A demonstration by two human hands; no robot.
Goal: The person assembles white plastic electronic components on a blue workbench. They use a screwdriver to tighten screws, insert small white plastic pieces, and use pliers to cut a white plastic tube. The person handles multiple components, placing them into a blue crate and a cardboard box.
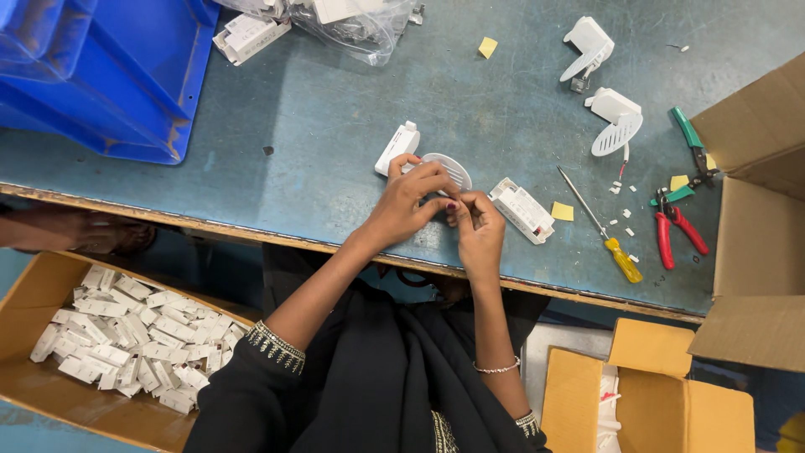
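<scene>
My left hand (408, 201) and my right hand (478, 226) meet at the near edge of the blue-grey worktable (335, 126). The left hand's fingers lie on a white round slotted plastic part (454, 170) joined to a white block (397, 148). My right hand's fingertips are pinched together against the left fingertips; whatever small thing sits between them is hidden. A white rectangular plastic module (521, 210) lies just right of my right hand.
A yellow-handled screwdriver (605, 231), red pliers (676, 228) and green cutters (693, 149) lie to the right, near two white assemblies (615, 119). A blue bin (109, 71) stands far left. Cardboard boxes: one with several white parts (126, 340) lower left, others right (755, 210).
</scene>
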